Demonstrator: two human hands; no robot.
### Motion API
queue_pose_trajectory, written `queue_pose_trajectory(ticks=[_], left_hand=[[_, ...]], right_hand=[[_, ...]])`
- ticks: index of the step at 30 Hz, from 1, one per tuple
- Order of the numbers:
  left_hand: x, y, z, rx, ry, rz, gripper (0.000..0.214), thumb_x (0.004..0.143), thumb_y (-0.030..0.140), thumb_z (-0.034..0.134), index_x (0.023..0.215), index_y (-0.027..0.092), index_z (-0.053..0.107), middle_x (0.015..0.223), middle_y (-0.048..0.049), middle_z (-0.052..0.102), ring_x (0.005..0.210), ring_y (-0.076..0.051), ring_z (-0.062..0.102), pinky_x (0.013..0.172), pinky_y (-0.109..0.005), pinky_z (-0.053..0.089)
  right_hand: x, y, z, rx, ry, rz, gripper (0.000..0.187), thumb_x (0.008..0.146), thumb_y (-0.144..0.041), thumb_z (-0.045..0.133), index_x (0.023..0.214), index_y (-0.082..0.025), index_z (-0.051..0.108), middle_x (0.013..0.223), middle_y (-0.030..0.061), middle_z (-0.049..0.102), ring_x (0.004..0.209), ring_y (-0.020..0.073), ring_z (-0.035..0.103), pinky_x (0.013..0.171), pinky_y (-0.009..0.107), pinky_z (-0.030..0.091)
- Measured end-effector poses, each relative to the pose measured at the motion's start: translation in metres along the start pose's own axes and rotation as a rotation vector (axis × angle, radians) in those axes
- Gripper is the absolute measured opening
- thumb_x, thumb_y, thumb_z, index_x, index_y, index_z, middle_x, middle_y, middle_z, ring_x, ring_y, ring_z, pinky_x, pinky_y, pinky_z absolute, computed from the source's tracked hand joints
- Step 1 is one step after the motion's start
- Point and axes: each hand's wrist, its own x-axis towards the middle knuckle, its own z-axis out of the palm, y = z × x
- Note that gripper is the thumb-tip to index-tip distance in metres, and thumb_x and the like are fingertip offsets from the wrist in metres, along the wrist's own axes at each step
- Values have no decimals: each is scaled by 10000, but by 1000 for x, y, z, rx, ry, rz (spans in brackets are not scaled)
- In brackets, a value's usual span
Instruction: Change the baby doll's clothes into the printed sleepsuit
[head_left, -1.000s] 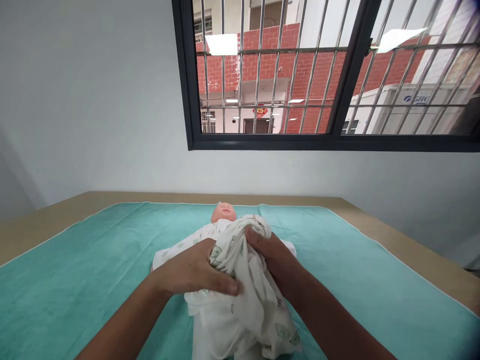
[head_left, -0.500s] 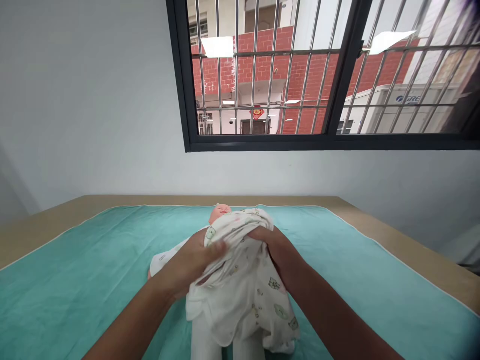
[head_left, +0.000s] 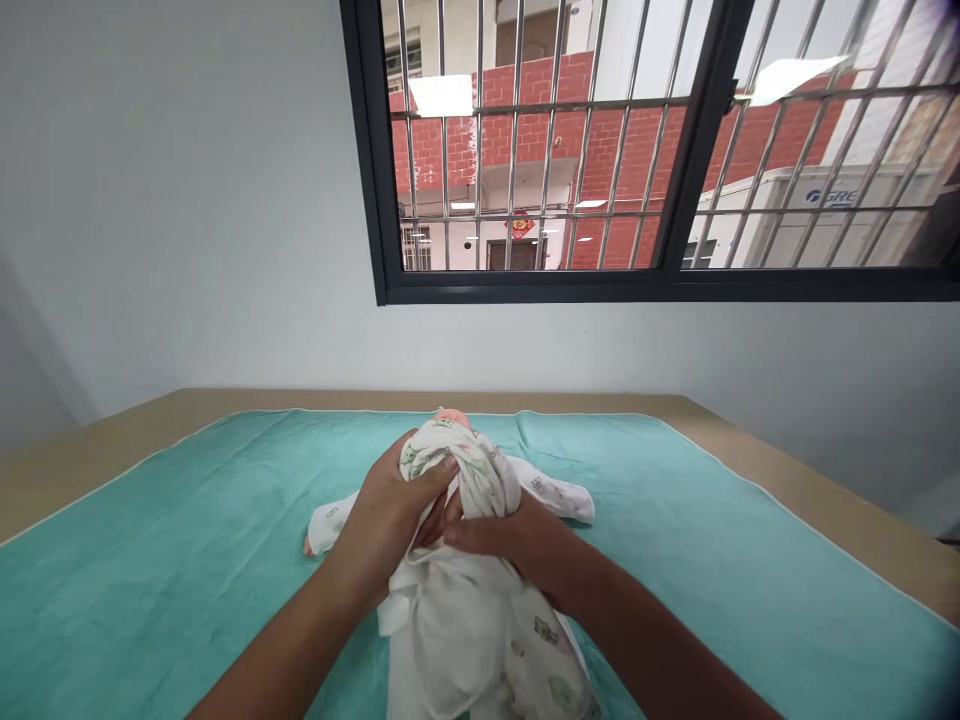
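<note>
A baby doll (head_left: 453, 417) lies on its back, its head at the far end and mostly hidden behind cloth. White printed sleeves cover its arms, the left sleeve (head_left: 328, 523) and the right sleeve (head_left: 559, 493) stretched out sideways. Over its body I hold a white baby garment (head_left: 480, 630) with small printed pictures, bunched into a ring at the top. My left hand (head_left: 384, 505) grips the ring's left side, thumb across the cloth. My right hand (head_left: 517, 535) is closed on the right side, fingers partly inside the opening. White-covered legs (head_left: 403, 665) show below.
A turquoise sheet (head_left: 187, 540) covers most of the wooden table (head_left: 757, 455), whose bare border shows around it. Behind stands a pale wall (head_left: 187, 200) with a dark-framed, barred window (head_left: 525, 287).
The garment is now gathered into a ring, its opening spread between my hands. My right hand has come lower and inward. The doll's right-side sleeve is uncovered, and more of its face is hidden.
</note>
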Motion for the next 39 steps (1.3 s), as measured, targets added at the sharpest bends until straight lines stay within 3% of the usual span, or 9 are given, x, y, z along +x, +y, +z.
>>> queue_pose_trajectory(ticks=[6, 11, 14, 16, 20, 24, 30, 36, 39], left_hand=[[-43, 11, 5, -255, -93, -65, 388, 808, 325, 671, 1170, 205, 603, 795, -28, 680, 624, -164, 594, 580, -252, 438], [-97, 7, -11, -246, 59, -31, 225, 825, 299, 666, 1014, 177, 666, 660, 20, 630, 431, -52, 441, 471, -190, 368], [-137, -5, -18, -156, 215, -16, 144, 816, 280, 680, 928, 191, 673, 520, 61, 571, 393, -55, 441, 447, -180, 360], [-164, -13, -16, -163, 284, -83, 170, 788, 239, 699, 952, 205, 669, 628, 35, 650, 561, -126, 600, 560, -218, 457], [-199, -32, -8, -220, 308, -341, 294, 738, 211, 709, 1023, 219, 640, 954, -26, 713, 884, -240, 661, 735, -319, 511], [-199, -55, -15, 170, 326, -418, 270, 736, 229, 660, 1000, 195, 612, 929, -29, 699, 866, -238, 652, 689, -288, 490], [-174, -81, -41, 648, 74, -495, 223, 761, 316, 599, 949, 199, 617, 823, 0, 673, 757, -209, 626, 555, -238, 401], [-170, -71, -46, 442, -93, -576, 304, 759, 211, 589, 1061, 233, 573, 962, 20, 675, 890, -196, 633, 706, -258, 459], [-172, -73, -41, 268, -129, -625, 348, 754, 168, 591, 1095, 214, 546, 1009, -6, 665, 937, -206, 628, 763, -287, 475]], right_hand=[[-14, -17, 14, -215, 371, -187, 318, 665, -361, 797, 925, -197, 713, 830, 41, 694, 817, 251, 617, 729, 360, 490], [-27, 1, 48, 83, 16, -42, 189, 760, -374, 726, 737, -196, 665, 715, 25, 658, 662, 192, 594, 649, 333, 481], [-45, 11, 60, 136, -246, 98, 338, 806, -394, 672, 553, -192, 575, 496, -7, 519, 492, 132, 467, 556, 311, 429], [-60, 18, 61, 95, -292, 235, 283, 778, -391, 702, 591, -198, 615, 455, -28, 468, 445, 113, 411, 518, 303, 408], [-86, 41, 60, -147, -181, 507, 286, 677, -377, 790, 894, -212, 704, 696, 25, 649, 630, 195, 590, 568, 330, 463], [-87, 69, 58, -420, -38, 531, 264, 775, -404, 687, 972, -230, 674, 817, 47, 690, 751, 237, 633, 617, 345, 466], [-74, 96, 46, -1129, -123, 25, 167, 817, -333, 650, 890, -204, 574, 780, 15, 623, 675, 169, 558, 531, 260, 332], [-84, 84, 47, -1613, -261, -110, 316, 841, -486, 631, 867, -183, 546, 705, 25, 592, 584, 171, 535, 460, 262, 180], [-86, 76, 43, -1575, -374, -59, 345, 840, -537, 602, 843, -197, 538, 648, 12, 592, 541, 170, 526, 456, 273, 158]])
